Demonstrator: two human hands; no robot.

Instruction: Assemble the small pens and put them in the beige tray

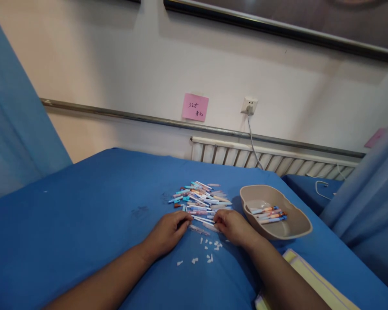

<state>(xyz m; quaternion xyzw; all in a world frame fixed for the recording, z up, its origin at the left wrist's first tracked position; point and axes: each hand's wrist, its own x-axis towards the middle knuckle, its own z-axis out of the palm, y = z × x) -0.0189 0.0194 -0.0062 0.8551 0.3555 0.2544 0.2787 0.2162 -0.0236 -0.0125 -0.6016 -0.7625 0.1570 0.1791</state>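
Observation:
A loose pile of pens and pen parts [202,200] in blue, orange, pink and white lies on the blue cloth. At its near left edge is my left hand [168,232], fingers curled together beside a clear pen barrel [198,230]. My right hand [234,226] is at the near right edge, fingertips pinched by a pale pen barrel [211,227] and thin white refills [203,220]. What either pinch holds is hidden. Several small white plastic pieces [210,258] are scattered on the cloth just in front of the hands.
Right of the pile stands a beige plastic basin [278,232] with several pens [271,214] in it. A yellow striped item [313,280] lies under my right forearm. Behind the blue-covered table [84,206] are a radiator [226,154], a plugged-in cable [252,137] and a wall rail [132,115].

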